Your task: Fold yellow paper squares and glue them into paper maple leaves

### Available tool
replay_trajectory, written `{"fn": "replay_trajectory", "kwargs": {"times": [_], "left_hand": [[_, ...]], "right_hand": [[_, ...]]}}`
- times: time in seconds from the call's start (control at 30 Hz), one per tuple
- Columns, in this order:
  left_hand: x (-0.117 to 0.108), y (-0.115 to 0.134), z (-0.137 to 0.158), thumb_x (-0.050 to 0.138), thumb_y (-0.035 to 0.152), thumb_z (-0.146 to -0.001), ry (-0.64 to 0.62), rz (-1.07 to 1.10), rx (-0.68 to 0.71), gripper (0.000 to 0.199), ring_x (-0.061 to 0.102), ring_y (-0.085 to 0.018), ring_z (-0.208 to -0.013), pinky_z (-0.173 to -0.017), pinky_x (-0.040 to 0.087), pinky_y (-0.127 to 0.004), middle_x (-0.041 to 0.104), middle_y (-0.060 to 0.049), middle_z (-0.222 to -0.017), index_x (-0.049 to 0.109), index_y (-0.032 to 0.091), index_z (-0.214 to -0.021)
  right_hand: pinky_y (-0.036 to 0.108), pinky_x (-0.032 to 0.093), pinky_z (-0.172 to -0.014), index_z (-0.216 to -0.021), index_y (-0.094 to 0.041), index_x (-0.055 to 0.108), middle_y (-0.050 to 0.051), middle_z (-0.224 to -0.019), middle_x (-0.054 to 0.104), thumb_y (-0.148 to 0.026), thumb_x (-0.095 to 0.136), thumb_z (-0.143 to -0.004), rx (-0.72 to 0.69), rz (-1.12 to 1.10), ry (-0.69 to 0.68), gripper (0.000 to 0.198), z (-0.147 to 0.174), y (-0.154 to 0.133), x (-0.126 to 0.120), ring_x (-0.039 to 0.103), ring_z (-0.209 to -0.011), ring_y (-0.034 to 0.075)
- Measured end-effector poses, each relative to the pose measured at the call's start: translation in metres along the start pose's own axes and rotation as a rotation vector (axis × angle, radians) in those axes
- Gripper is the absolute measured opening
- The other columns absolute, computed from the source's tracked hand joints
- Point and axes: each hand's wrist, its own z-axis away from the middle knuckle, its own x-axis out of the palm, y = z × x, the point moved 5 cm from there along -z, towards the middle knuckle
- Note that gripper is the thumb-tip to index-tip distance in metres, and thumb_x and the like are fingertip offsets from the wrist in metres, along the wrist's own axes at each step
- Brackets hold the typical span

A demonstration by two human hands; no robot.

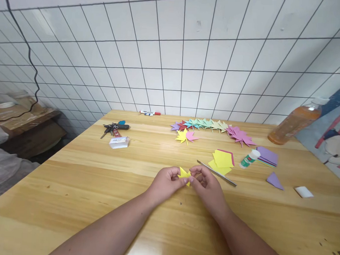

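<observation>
A folded yellow paper is pinched by the left hand and the right hand, each grip closed on it, near the middle of the surface. Yellow paper squares are seen at 2 o'clock from it.

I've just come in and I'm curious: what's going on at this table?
A person's left hand and right hand hold a small folded yellow paper between them. Farther back, a row of multicoloured folded-paper pieces runs near the tiled wall. Yellow sheets, a metal strip and a glue stick are close by on the right.
</observation>
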Motion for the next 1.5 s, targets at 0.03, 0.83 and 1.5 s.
{"fn": "replay_trajectory", "kwargs": {"times": [0.03,0.83,1.5], "left_hand": [[0.0005,-0.0012,0.0006,0.069,0.045,-0.065,-0.003,-0.052,0.012,0.033,0.043,-0.008,-0.050,-0.049,0.031,-0.020,0.054,0.003,-0.057,0.062,0.013,-0.070],[0.0083,-0.0004,0.0047,0.060,0.036,-0.073,-0.115,-0.238,0.076,0.021,0.031,-0.007,-0.049,-0.047,0.025,-0.020,0.035,0.006,-0.054,0.057,0.015,-0.071],[0.0067,-0.0047,0.0023,0.057,0.032,-0.075,-0.074,-0.267,0.065,0.016,0.032,-0.007,-0.050,-0.048,0.026,-0.019,0.035,0.007,-0.056,0.053,0.016,-0.075]], "right_hand": [[0.024,0.040,-0.056,-0.085,-0.019,0.057,0.001,-0.078,0.056,-0.035,0.059,-0.075,-0.010,0.012,-0.012,0.019,-0.0003,-0.0001,0.0003,0.048,-0.061,0.012],[0.022,0.033,-0.051,-0.064,-0.018,0.055,-0.004,-0.057,0.046,-0.037,0.063,-0.071,0.085,-0.236,0.011,0.022,-0.0015,0.0080,-0.0034,0.041,-0.053,0.010],[0.022,0.033,-0.050,-0.069,-0.017,0.057,-0.003,-0.061,0.049,-0.038,0.060,-0.075,0.050,-0.146,0.025,0.023,-0.0028,0.0044,-0.0042,0.040,-0.054,0.009]]}}
